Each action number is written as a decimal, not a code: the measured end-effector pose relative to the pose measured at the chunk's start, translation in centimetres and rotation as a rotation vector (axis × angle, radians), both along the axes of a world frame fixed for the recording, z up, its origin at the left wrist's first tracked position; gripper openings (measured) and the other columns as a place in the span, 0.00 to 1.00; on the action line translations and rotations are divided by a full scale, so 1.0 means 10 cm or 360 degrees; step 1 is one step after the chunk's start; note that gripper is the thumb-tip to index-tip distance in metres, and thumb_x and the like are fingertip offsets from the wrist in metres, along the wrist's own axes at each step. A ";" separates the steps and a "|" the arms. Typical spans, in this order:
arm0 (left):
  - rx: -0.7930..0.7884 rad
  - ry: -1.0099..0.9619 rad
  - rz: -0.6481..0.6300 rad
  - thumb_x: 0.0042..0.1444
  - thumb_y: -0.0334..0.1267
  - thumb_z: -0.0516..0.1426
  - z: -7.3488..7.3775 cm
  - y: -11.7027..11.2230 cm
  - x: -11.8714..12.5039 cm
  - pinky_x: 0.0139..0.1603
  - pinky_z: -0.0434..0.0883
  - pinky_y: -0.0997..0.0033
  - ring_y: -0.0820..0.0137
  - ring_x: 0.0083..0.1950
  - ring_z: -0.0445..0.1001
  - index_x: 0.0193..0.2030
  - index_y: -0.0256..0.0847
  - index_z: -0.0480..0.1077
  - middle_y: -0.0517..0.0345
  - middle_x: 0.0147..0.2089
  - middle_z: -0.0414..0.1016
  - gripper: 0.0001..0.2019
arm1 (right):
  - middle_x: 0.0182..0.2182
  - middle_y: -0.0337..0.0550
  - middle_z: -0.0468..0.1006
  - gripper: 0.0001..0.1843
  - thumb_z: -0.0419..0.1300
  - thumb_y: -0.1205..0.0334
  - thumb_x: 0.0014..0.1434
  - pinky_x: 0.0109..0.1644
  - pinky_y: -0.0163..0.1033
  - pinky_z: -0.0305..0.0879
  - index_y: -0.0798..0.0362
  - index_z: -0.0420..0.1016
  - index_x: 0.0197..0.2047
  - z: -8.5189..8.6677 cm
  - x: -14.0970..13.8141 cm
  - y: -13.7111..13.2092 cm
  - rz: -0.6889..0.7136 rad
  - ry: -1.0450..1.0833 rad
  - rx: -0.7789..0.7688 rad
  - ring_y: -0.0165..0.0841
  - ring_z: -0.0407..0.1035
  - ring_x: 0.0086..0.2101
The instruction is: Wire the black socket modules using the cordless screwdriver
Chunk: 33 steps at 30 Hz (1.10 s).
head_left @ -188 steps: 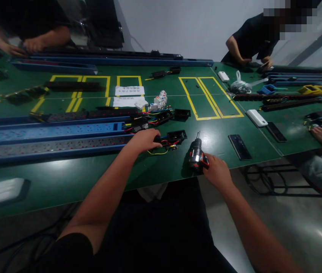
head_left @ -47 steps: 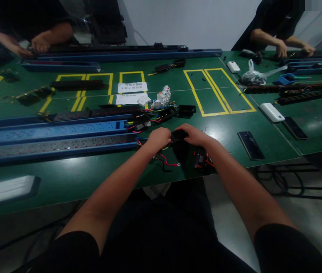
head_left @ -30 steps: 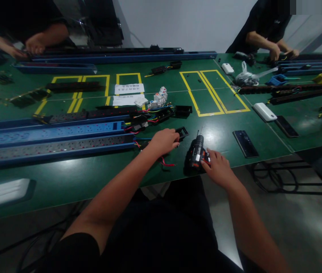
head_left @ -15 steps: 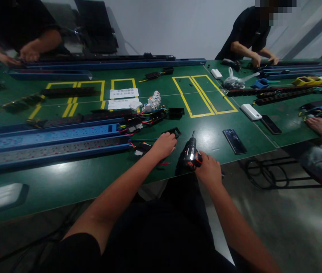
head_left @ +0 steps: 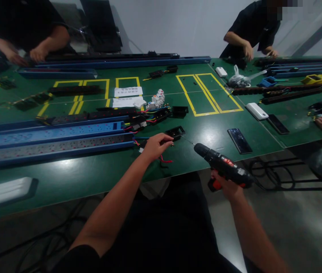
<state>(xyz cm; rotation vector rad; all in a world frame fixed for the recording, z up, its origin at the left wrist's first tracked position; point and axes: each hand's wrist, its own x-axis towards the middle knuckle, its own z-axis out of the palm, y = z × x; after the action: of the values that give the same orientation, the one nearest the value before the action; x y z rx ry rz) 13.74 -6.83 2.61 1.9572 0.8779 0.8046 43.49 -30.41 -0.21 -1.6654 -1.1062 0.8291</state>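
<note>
My right hand (head_left: 229, 186) is wrapped round the grip of a black and orange cordless drill (head_left: 225, 163), raised over the table's front edge. Its long thin bit points left toward a small open black housing (head_left: 175, 132) lying on the green table. Beside that housing is my left hand (head_left: 157, 146), thumb and fingers closed together. Something small with a metallic glint shows at its fingertips, too small to name. Red wires (head_left: 166, 161) stick out below this hand. To its left lie long blue metal channels with socket strips (head_left: 92, 131), their wires running toward my hand.
Small grey-white breakers (head_left: 157, 99) and another black housing (head_left: 179, 111) lie farther back. A dark phone (head_left: 239, 140) and a white case (head_left: 256, 111) are on the right. A white block (head_left: 5, 192) lies front left. Co-workers' hands (head_left: 38, 54) work across the table.
My right hand has lifted the drill off the table, moved it right and turned its bit toward the housing. My left hand has drawn back slightly from on top of the housing.
</note>
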 end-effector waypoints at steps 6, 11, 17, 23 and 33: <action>-0.0455 -0.0471 -0.0097 0.62 0.49 0.67 -0.01 -0.08 -0.15 0.43 0.82 0.63 0.66 0.42 0.81 0.52 0.41 0.85 0.51 0.46 0.83 0.18 | 0.28 0.43 0.80 0.19 0.73 0.43 0.57 0.35 0.46 0.79 0.49 0.81 0.40 0.40 0.10 0.01 0.0144 0.0144 -0.0020 0.38 0.76 0.28; -0.0577 -0.0601 -0.0199 0.60 0.49 0.69 0.02 -0.12 -0.20 0.47 0.85 0.59 0.66 0.44 0.81 0.54 0.43 0.85 0.53 0.46 0.81 0.19 | 0.27 0.45 0.81 0.21 0.73 0.41 0.56 0.33 0.46 0.78 0.49 0.79 0.36 0.56 -0.02 0.08 0.0269 0.0142 -0.0046 0.38 0.75 0.26; -0.0603 -0.0618 -0.0231 0.60 0.48 0.69 0.02 -0.13 -0.23 0.47 0.85 0.59 0.67 0.43 0.81 0.52 0.44 0.86 0.54 0.46 0.79 0.17 | 0.27 0.44 0.81 0.20 0.73 0.41 0.57 0.33 0.46 0.79 0.49 0.80 0.39 0.56 -0.06 0.10 0.0254 0.0148 -0.0087 0.38 0.75 0.27; -0.0641 -0.0701 -0.0268 0.60 0.46 0.69 -0.01 -0.15 -0.25 0.44 0.84 0.62 0.68 0.41 0.81 0.51 0.43 0.86 0.54 0.45 0.79 0.16 | 0.28 0.44 0.81 0.20 0.74 0.43 0.57 0.34 0.45 0.79 0.50 0.80 0.40 0.52 -0.05 0.10 0.0227 0.0153 -0.0108 0.37 0.76 0.27; -0.0342 -0.0275 -0.0407 0.68 0.43 0.62 0.03 -0.06 -0.43 0.48 0.80 0.64 0.68 0.44 0.81 0.59 0.49 0.83 0.54 0.44 0.81 0.15 | 0.31 0.45 0.83 0.20 0.75 0.43 0.55 0.37 0.46 0.80 0.49 0.83 0.39 0.79 -0.07 0.22 0.0279 0.0161 -0.0259 0.38 0.78 0.30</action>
<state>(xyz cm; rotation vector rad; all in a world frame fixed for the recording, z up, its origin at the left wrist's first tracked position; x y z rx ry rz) 9.45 -7.39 2.92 1.7386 0.5724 0.6874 42.81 -28.25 7.65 -1.6546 -1.1511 1.1297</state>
